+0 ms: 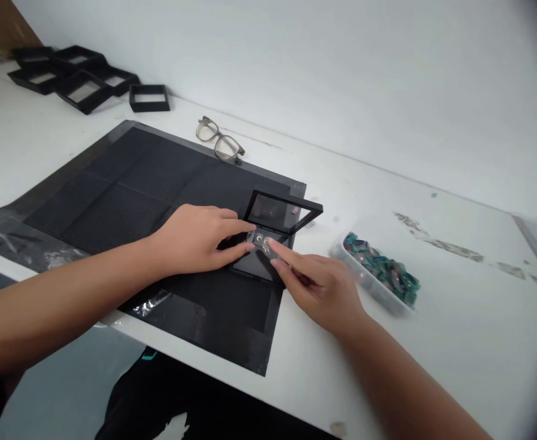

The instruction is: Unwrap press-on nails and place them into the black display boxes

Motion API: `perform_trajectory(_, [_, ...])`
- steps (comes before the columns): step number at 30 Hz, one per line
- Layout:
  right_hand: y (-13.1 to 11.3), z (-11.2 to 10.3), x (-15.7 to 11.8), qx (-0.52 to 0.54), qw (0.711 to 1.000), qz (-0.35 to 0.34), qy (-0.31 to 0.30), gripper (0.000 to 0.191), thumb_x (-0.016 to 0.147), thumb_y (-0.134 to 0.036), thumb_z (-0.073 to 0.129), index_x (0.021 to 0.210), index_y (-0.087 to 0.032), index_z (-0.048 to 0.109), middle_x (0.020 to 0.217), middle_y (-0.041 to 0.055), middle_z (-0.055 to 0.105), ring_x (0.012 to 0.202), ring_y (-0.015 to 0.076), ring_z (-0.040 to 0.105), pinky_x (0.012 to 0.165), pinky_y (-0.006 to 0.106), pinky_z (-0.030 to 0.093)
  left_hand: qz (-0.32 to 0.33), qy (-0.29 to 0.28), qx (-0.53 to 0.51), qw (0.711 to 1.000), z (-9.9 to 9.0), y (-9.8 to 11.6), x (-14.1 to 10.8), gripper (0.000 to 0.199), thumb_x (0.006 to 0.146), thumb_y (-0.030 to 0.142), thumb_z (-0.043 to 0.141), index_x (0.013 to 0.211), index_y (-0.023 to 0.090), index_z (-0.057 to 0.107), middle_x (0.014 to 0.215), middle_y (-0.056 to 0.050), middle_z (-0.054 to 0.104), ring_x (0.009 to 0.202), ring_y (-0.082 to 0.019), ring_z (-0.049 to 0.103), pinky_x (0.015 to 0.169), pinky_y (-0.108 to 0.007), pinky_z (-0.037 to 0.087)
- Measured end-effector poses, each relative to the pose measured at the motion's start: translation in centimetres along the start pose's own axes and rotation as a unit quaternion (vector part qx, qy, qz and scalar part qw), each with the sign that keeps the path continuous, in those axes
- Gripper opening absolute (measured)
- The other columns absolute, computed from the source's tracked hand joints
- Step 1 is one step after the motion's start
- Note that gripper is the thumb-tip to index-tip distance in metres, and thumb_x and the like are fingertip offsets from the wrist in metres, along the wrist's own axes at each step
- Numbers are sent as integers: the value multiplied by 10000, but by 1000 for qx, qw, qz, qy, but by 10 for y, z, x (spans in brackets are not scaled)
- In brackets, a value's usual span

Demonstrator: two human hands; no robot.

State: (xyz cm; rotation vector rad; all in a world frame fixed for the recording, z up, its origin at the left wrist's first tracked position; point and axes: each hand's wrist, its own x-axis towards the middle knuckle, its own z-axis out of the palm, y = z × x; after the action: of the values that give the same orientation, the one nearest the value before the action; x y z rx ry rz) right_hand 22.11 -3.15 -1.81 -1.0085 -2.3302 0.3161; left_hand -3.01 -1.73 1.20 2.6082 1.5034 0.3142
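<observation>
An opened black display frame (305,206) lies at the right end of a black mat (181,183), one half tilted up at the back and the other flat. Over its flat half is a small clear piece with shiny silvery round parts (262,239); its exact kind is too small to make out. Thumb and forefinger of my left hand (199,241) close on its left edge. From the right, my right hand (321,284) has its thumb and forefinger on the same piece, the other fingers curled. A small pink spot (295,210) shows in the raised half.
A clear plastic box (364,272) full of green-blue pieces (385,269) stands right of my right hand. Eyeglasses (220,139) rest behind the mat. Several black frames (82,88) are heaped at the back left, with one frame (149,107) beside them, near the wall (318,73).
</observation>
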Motion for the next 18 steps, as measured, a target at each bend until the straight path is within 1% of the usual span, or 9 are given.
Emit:
perform_trajectory(1, [1, 0, 0, -16, 1000, 1, -3, 324, 983, -242, 569, 1264, -222, 730, 590, -24, 679, 459, 88, 503, 468, 241, 343, 0, -2, 2, 1000, 0, 0, 0, 392, 977, 547, 495, 1252, 339, 684, 1005, 35, 751, 876, -158, 710, 568, -248, 338])
perform_trajectory(3, [2, 1, 2, -47, 999, -6, -18, 303, 980, -254, 572, 1219, -231, 757, 552, -24, 662, 441, 92, 503, 454, 246, 322, -1, -6, 5, 1000, 0, 0, 0, 394, 978, 546, 492, 1252, 337, 684, 1014, 33, 752, 919, -171, 714, 582, -253, 351])
perform_trajectory(6, [2, 0, 4, -61, 997, -22, -38, 288, 975, -244, 568, 1168, -242, 781, 558, -13, 675, 459, 102, 537, 456, 249, 314, -3, -12, 5, 1000, 0, 1, 0, 402, 981, 551, 482, 1255, 336, 683, 1031, 30, 754, 929, -171, 715, 599, -258, 370])
perform_trajectory(10, [1, -3, 3, -34, 997, -35, -61, 286, 977, -240, 561, 1160, -255, 780, 619, -11, 719, 468, 96, 549, 479, 241, 361, -3, -12, 13, 1000, 0, 0, 0, 422, 981, 564, 474, 1278, 339, 672, 1030, 23, 759, 913, -165, 714, 602, -259, 377])
perform_trajectory(14, [1, -5, 2, 10, 997, -24, -75, 246, 967, -283, 602, 1108, -225, 795, 665, 1, 741, 506, 104, 589, 524, 248, 430, -1, -11, 15, 1000, 0, 1, 0, 412, 983, 553, 477, 1277, 342, 673, 1028, 22, 764, 931, -170, 715, 603, -255, 375])
perform_trajectory(18, [0, -5, 3, 49, 997, 11, -64, 194, 927, -287, 666, 1016, -212, 821, 600, -7, 688, 457, 85, 502, 509, 246, 411, 1, -5, 14, 1000, 0, 1, -1, 408, 981, 551, 480, 1276, 346, 673, 1029, 25, 768, 936, -171, 718, 610, -254, 378])
